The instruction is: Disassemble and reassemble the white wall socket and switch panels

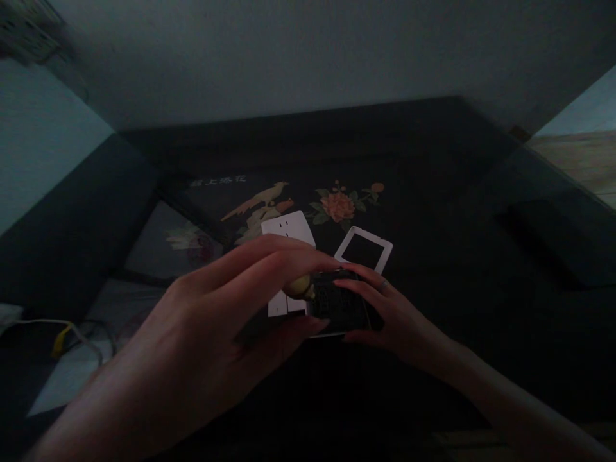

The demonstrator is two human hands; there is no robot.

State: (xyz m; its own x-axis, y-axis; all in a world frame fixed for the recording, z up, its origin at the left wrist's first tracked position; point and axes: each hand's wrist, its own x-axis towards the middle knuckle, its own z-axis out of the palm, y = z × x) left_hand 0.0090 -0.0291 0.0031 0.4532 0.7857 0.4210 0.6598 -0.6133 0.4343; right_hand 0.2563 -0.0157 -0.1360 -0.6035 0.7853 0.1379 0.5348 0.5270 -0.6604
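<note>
The counter (457, 256) is a dark, glossy slab in a very dim room, with a pale plain wall (308, 58) behind its far edge. Its middle carries a painted bird (260, 199) and one orange flower (338, 205). Near the centre lie one white plastic socket plate (287, 230), flat and rectangular, and just beside it one thin white square frame (373, 235), hollow in the middle. The left hand (216, 327) is narrow, its fingertips pinched on a small rounded yellowish piece (299, 287) above the plate. The right hand (389, 314), wearing one ring (384, 284), clasps a dark boxy block (339, 305) at the counter's centre, touching the yellowish piece. Loose cables (62, 333) trail off the left edge.
</note>
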